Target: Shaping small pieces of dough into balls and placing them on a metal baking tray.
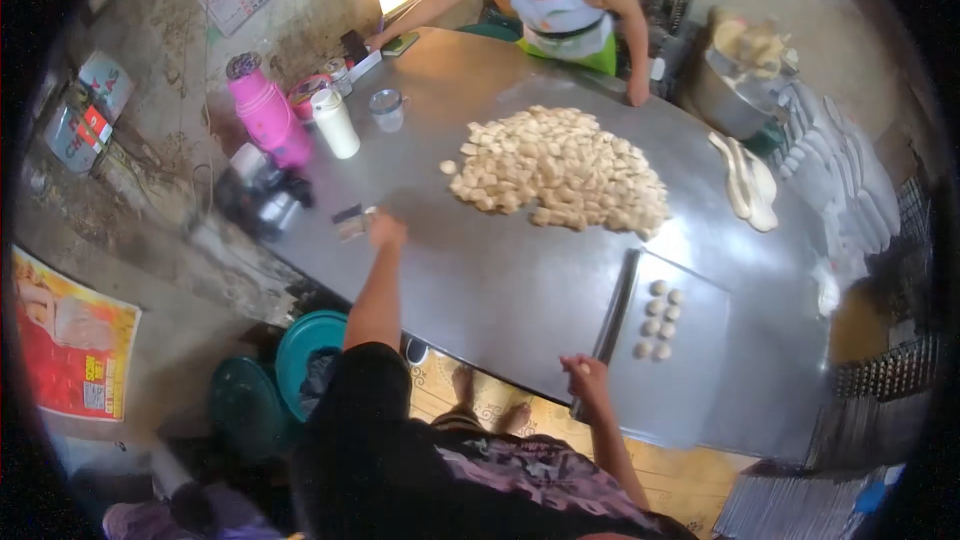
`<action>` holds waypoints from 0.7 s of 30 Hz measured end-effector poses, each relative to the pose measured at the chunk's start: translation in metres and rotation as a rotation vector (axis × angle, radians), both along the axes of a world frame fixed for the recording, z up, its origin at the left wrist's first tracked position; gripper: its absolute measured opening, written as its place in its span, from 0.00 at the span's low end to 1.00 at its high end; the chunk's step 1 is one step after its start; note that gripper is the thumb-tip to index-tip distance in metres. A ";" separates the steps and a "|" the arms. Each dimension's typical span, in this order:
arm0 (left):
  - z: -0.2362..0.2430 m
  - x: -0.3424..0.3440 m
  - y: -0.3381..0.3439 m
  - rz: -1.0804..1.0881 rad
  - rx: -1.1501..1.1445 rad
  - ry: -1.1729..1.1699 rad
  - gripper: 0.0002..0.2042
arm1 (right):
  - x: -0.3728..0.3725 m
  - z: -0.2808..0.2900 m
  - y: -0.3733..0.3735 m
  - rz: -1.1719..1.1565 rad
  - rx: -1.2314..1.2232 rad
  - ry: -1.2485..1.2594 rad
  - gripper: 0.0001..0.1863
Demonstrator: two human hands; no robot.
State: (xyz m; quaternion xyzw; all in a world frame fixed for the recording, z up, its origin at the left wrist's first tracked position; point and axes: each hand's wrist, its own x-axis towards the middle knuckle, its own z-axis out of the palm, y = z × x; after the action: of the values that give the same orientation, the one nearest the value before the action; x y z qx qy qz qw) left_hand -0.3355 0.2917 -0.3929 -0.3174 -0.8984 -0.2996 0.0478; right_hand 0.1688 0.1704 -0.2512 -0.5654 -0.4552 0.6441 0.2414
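My left hand reaches across the metal table, its fingers pinched at a small flat dough scraper with a dark edge. At the table's front edge, my right hand is curled closed; what it holds, if anything, is too small to name. Beside it lies a tray with a raised left edge. Several round dough balls sit on that tray in two rows. A large heap of cut dough pieces covers the middle of the table, beyond both hands.
A pink jug, a white bottle and a clear cup stand at the far left. Long dough strips lie at right. Across the table stands a person in an apron. A teal bucket is below left.
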 end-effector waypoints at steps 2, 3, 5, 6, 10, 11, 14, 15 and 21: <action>-0.023 -0.061 -0.025 0.099 -0.185 0.329 0.16 | 0.001 -0.014 -0.012 0.030 -0.031 -0.035 0.13; -0.027 -0.065 -0.025 0.083 -0.180 0.325 0.16 | 0.011 -0.025 -0.017 -0.020 -0.024 0.010 0.13; -0.026 -0.044 -0.016 -0.033 -0.184 0.293 0.10 | 0.029 -0.036 -0.023 -0.114 -0.017 0.017 0.13; -0.013 -0.024 -0.011 -0.056 -0.183 0.270 0.10 | 0.037 -0.035 -0.027 -0.164 -0.063 0.070 0.13; 0.039 0.022 -0.034 -0.268 0.268 -0.166 0.12 | 0.027 -0.012 -0.030 -0.173 -0.151 0.185 0.13; 0.058 0.068 -0.031 -0.310 0.024 -0.266 0.12 | 0.020 -0.007 -0.026 -0.181 -0.149 0.182 0.14; 0.110 0.218 -0.086 -0.614 0.001 -0.596 0.12 | -0.020 0.011 -0.008 -0.147 -0.085 0.212 0.17; 0.107 0.249 -0.112 -0.872 0.091 -0.517 0.11 | -0.031 0.017 -0.002 -0.110 -0.032 0.248 0.19; 0.155 0.317 -0.145 -1.055 0.283 -0.803 0.11 | -0.041 0.027 0.025 0.228 0.175 0.237 0.17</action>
State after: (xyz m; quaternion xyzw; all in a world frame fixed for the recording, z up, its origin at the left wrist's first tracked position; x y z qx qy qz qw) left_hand -0.0181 0.1469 -0.2378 -0.5684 -0.5234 -0.4920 -0.4011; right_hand 0.1280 0.1951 -0.2239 -0.4072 -0.5387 0.6875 0.2671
